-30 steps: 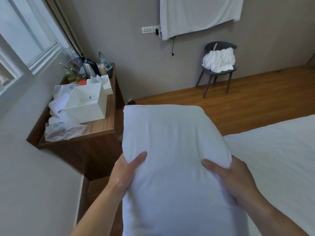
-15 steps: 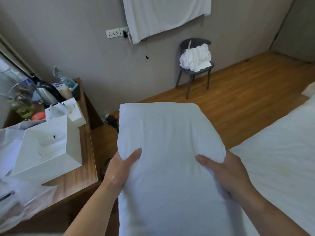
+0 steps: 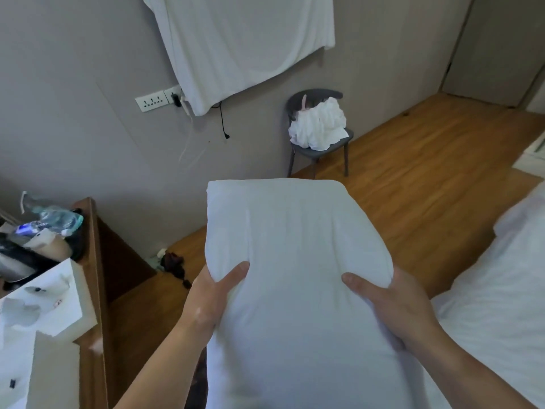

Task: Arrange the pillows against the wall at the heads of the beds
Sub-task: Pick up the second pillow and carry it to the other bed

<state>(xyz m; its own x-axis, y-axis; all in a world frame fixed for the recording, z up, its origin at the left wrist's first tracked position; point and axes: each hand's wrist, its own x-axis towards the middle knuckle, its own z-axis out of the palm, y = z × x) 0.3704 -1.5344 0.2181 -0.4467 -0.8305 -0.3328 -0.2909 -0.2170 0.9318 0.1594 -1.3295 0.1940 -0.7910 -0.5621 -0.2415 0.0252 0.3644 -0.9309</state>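
Pillow carried in both hands as the view swings right, away from the window

The pillow (image 3: pixel 290 261) is held out in front, clear of any surface, with the left hand (image 3: pixel 211 293) grasping its left edge and the right hand (image 3: pixel 389 308) grasping its right edge, thumbs pressed into the top face. Since a second ago the window has left the view and the worktop (image 3: pixel 91 290) has slid to the left edge, while the chair (image 3: pixel 317 149) with its heap of white cloth now sits ahead and more of the bed (image 3: pixel 486 305) shows at the right. The grip looks unchanged. I judge the person is turning toward a bed head with the pillow, which is not yet set against any wall.
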